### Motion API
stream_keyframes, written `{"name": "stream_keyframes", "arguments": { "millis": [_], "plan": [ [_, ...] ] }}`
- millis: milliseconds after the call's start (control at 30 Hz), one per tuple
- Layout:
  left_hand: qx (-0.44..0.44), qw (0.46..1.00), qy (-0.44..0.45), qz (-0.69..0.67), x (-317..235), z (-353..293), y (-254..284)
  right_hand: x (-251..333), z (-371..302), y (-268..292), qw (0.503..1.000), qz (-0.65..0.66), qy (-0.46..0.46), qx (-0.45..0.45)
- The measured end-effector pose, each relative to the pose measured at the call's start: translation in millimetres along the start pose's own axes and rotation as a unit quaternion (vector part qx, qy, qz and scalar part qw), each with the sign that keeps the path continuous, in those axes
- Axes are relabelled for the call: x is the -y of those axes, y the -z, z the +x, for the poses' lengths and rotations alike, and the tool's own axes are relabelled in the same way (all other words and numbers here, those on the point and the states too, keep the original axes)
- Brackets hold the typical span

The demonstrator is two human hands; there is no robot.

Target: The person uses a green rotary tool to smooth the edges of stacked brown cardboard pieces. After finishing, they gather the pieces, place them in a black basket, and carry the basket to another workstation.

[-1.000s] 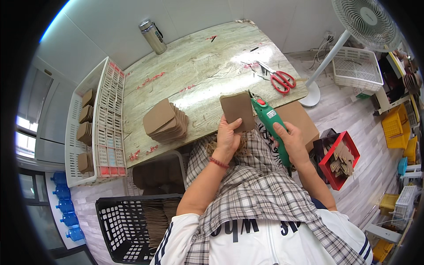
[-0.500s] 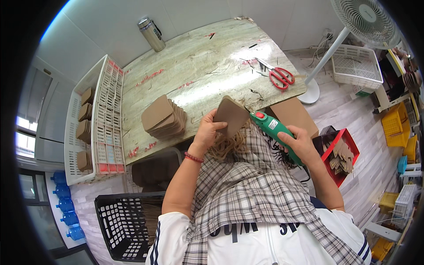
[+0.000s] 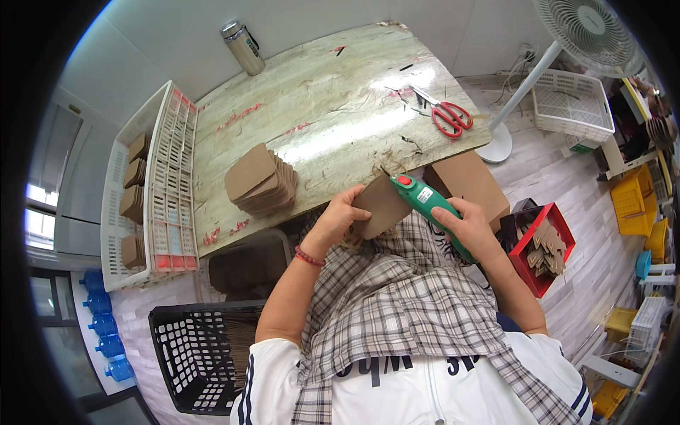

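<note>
My left hand (image 3: 338, 218) pinches a flat brown rounded piece (image 3: 382, 207), perhaps leather or card, just below the table's front edge. In my right hand (image 3: 464, 225) is a green electric cutter (image 3: 432, 205) with a red button. Its narrow tip points up and left beside the piece's upper edge; whether it touches the piece I cannot tell. To the left, a stack of similar brown pieces (image 3: 261, 181) rests on the table (image 3: 312, 92). Red-handled scissors (image 3: 450, 117) lie near the table's right edge among dark scraps.
A white crate (image 3: 170, 191) with brown stacks stands at the left. Below it are a black crate (image 3: 191, 354) and a dark bin (image 3: 248, 265). A steel flask (image 3: 243, 49) stands at the back. Right are a cardboard box (image 3: 467, 188), a red box (image 3: 531, 248) and a fan (image 3: 588, 35).
The brown piece has tilted and shifted down and right, its upper edge now by the table edge. The cutter has moved slightly up and left, with both hands still holding on.
</note>
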State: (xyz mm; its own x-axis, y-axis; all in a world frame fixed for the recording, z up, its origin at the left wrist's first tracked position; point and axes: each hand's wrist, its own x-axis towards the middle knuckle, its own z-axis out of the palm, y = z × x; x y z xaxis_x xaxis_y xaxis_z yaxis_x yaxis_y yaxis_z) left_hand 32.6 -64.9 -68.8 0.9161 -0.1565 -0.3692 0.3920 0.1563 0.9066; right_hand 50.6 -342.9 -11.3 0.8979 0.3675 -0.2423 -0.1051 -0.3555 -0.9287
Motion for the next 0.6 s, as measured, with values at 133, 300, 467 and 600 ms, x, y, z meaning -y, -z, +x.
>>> {"name": "stream_keyframes", "arguments": {
  "millis": [133,300,467,600],
  "plan": [
    [-0.066,0.995,-0.055,0.049,-12.2,-6.7,7.3,-4.6,-0.4,5.8,0.997,0.049,-0.026,0.051],
    [-0.174,0.979,-0.108,-0.007,-13.1,-13.2,17.8,0.8,-5.0,9.4,0.994,0.065,-0.047,0.069],
    [-0.183,0.971,-0.113,-0.109,-11.2,-15.2,23.9,1.4,-5.0,12.7,0.99,0.067,-0.053,0.111],
    [-0.144,0.981,-0.108,-0.067,-14.6,-17.8,31.9,3.3,-4.9,14.1,0.988,0.072,-0.066,0.117]
  ]
}}
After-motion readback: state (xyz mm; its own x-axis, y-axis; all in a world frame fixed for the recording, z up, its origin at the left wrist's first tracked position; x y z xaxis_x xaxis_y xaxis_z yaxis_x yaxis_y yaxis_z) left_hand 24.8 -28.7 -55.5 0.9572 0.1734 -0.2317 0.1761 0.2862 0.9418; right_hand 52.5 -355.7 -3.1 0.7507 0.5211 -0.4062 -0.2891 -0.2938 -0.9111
